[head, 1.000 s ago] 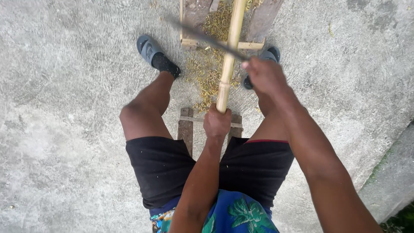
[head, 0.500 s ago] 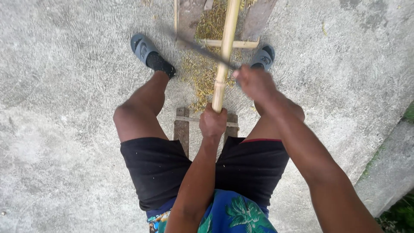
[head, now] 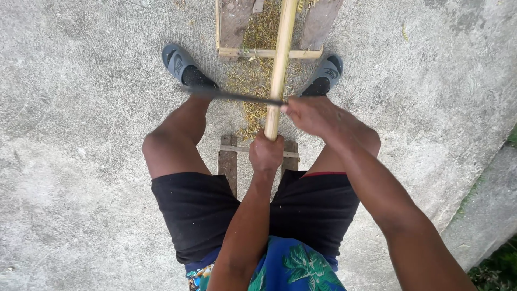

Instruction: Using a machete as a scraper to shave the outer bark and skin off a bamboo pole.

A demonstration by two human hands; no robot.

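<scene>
Shaving is well underway: left hand (head: 266, 153) fingers wrap the bamboo pole's (head: 280, 64) near end, right hand (head: 315, 114) grips the dark blade (head: 231, 96) across it, shavings (head: 253, 81) littering the concrete floor (head: 81, 134).

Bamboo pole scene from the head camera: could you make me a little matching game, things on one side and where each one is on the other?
Things:
1. bamboo pole
2. long dark blade
3. grey slide sandals
4. yellowish shavings

Places:
A. on the person's feet
B. near end gripped by the left hand
C. scattered on the concrete under the pole
D. held by the right hand, lying across the pole

Pairs: 1-B, 2-D, 3-A, 4-C
</scene>
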